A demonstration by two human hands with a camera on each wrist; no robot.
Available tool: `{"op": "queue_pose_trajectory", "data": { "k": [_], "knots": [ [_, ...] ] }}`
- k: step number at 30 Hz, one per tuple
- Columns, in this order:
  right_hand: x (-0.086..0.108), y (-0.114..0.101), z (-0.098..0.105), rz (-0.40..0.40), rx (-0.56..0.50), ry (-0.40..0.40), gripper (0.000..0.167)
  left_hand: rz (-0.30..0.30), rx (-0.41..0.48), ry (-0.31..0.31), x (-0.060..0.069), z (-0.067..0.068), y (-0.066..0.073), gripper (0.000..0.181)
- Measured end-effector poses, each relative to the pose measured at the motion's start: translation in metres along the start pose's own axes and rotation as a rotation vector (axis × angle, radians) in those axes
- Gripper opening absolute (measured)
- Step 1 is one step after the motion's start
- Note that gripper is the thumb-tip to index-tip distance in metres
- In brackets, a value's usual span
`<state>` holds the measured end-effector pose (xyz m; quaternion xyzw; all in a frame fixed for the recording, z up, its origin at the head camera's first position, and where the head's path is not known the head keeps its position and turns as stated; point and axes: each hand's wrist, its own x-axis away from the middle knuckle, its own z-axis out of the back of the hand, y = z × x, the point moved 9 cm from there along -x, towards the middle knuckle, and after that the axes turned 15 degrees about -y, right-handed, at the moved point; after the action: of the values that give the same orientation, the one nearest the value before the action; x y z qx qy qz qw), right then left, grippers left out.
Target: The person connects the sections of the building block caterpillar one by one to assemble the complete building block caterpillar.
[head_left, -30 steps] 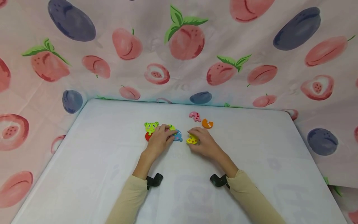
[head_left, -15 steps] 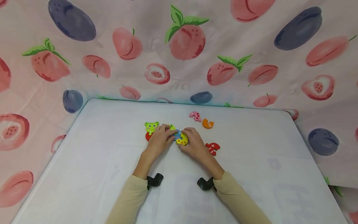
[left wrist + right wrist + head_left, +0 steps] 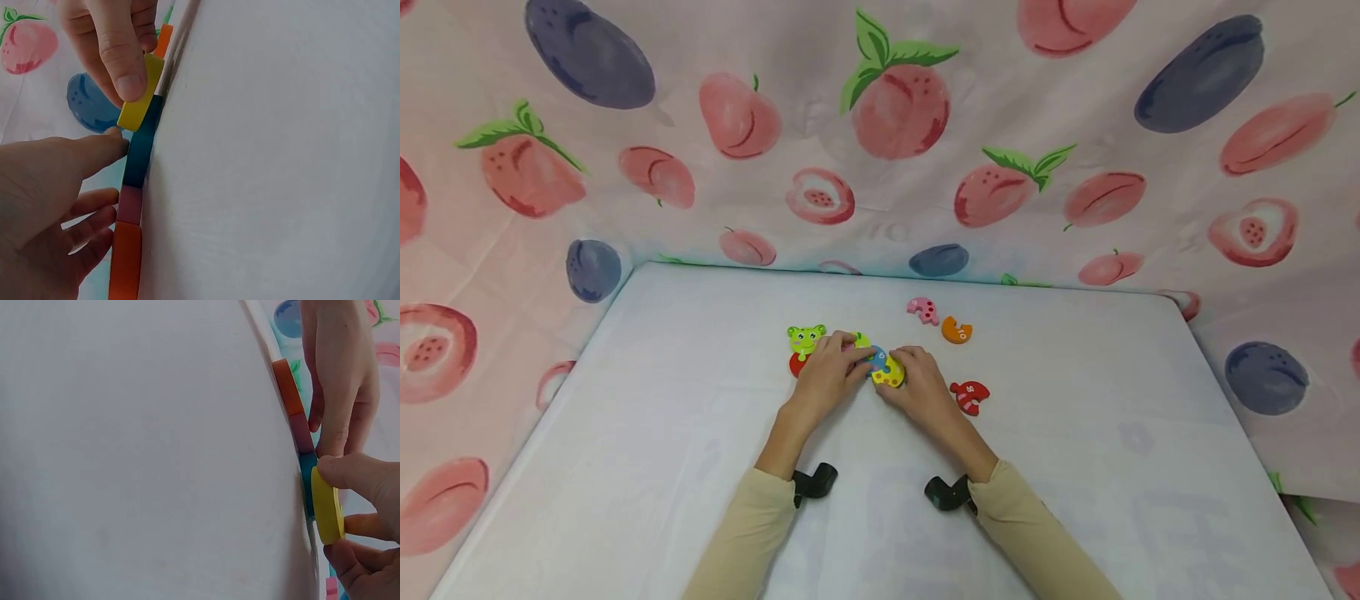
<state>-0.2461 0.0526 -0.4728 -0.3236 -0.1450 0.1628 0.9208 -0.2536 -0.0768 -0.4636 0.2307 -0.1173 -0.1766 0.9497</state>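
Observation:
My right hand (image 3: 919, 385) pinches a yellow spotted puzzle piece (image 3: 889, 374) between thumb and fingers. In the left wrist view the yellow piece (image 3: 142, 100) sits a little raised and tilted against the end of a blue puzzle piece (image 3: 142, 153). My left hand (image 3: 826, 373) holds the blue piece (image 3: 876, 358), thumb at its edge and the other fingers over the row. A green frog-like head piece (image 3: 807, 338) and a red piece (image 3: 797, 365) show at the row's left end. The left hand hides the row's middle.
On the white table (image 3: 1075, 467) lie a pink spotted piece (image 3: 922, 311) and an orange piece (image 3: 957, 330) behind the right hand. A red numbered piece (image 3: 972, 397) lies to its right. A fruit-print cloth (image 3: 880, 225) hangs behind the table.
My right hand has moved left with the yellow piece, bringing it to the blue piece, and now tilts it slightly. The red numbered piece has come into sight. My left hand has stayed put.

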Motion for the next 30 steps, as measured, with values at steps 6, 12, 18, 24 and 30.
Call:
{"op": "queue_pose_trajectory", "data": {
  "k": [6, 12, 18, 24, 30],
  "knots": [
    [-0.0018, 0.002, -0.001, 0.01, 0.005, -0.006, 0.057, 0.017, 0.01, -0.011, -0.0008, -0.0006, 0.0001, 0.04],
    [-0.0027, 0.0031, -0.0033, 0.016, -0.005, -0.014, 0.057, 0.021, 0.006, 0.0, -0.0003, -0.0003, 0.0016, 0.041],
    [-0.0026, 0.0028, -0.0036, 0.023, -0.014, -0.001, 0.056, 0.018, -0.01, 0.014, 0.0007, 0.0005, 0.0023, 0.04],
    [-0.0033, 0.0032, -0.0054, 0.011, -0.009, -0.004, 0.056, 0.034, -0.029, 0.009, 0.0004, -0.0006, 0.0013, 0.04],
    [0.0019, 0.0082, -0.0006, -0.025, 0.046, -0.013, 0.067, 0.056, -0.059, -0.005, -0.0006, -0.0027, 0.0031, 0.04]
  ]
}}
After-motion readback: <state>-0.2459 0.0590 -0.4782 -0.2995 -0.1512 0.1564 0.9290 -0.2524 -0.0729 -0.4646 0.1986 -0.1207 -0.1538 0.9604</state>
